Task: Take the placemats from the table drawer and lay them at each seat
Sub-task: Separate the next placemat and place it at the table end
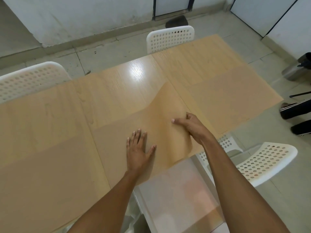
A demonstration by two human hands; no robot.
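A thin tan placemat point(161, 115) lies at the near edge of the wooden table point(131, 81), its right part lifted and curled. My right hand point(190, 126) pinches that raised right edge. My left hand point(139, 148) rests flat with fingers spread on the mat's near left part. Other tan placemats lie flat: one at the far right point(202, 59), one at the right point(230, 96), one at the far left point(38, 111) and one at the near left point(47, 182). An open white drawer point(178, 195) juts out below the table edge; I cannot tell what is inside it.
White perforated chairs stand at the far side point(170, 39), the far left point(30, 79) and the near right point(262, 163). A person's legs and dark shoes point(297, 111) are at the right edge. A metal bin point(296, 69) stands on the tiled floor beyond them.
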